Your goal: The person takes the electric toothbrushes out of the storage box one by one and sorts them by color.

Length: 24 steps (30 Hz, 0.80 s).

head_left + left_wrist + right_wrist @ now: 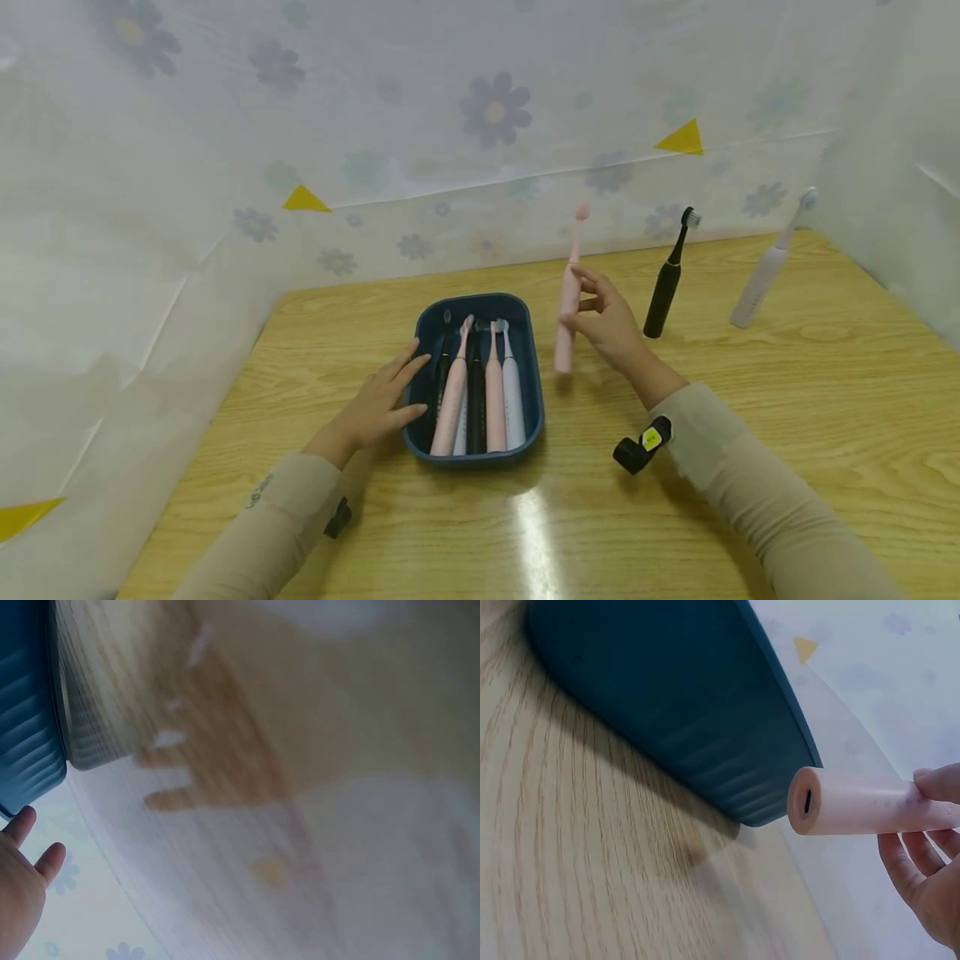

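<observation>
Beside the blue tray's [534, 392] right rim, right hand [609, 321] pinches a pink toothbrush [567, 310] (upright, above bare bench [787, 392]); left hand [378, 400], fingers straight, touches the left rim.

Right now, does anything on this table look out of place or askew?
Nothing looks spilled or damaged. The white toothbrush at the far right leans noticeably, while the black toothbrush beside it stands closer to upright. The right hand holds a pink toothbrush above the table, next to the blue tray.
</observation>
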Available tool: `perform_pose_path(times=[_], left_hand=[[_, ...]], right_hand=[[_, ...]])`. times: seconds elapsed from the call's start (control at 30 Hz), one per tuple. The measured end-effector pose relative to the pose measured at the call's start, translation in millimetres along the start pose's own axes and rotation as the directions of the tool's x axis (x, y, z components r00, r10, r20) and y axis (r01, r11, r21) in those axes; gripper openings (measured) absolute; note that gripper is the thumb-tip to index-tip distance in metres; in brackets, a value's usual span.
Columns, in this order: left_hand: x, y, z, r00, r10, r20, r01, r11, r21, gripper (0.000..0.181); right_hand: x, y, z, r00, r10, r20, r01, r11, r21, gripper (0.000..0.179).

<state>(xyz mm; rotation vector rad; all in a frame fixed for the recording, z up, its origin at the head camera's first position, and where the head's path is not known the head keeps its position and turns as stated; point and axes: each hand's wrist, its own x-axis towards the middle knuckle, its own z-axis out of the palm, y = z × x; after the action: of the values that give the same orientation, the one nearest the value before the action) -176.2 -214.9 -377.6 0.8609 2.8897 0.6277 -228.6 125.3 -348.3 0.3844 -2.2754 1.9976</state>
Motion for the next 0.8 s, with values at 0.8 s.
perform_pose_path(times=[0.8], left_hand=[[0.1,1.3,-1.1,1.000,-0.005,0.010,0.006,1.000,-0.010,0.064]], right_hand=[[17.0,24.6,-4.4,0.993,-0.008,-0.115,0.004,0.999,-0.038,0.068]])
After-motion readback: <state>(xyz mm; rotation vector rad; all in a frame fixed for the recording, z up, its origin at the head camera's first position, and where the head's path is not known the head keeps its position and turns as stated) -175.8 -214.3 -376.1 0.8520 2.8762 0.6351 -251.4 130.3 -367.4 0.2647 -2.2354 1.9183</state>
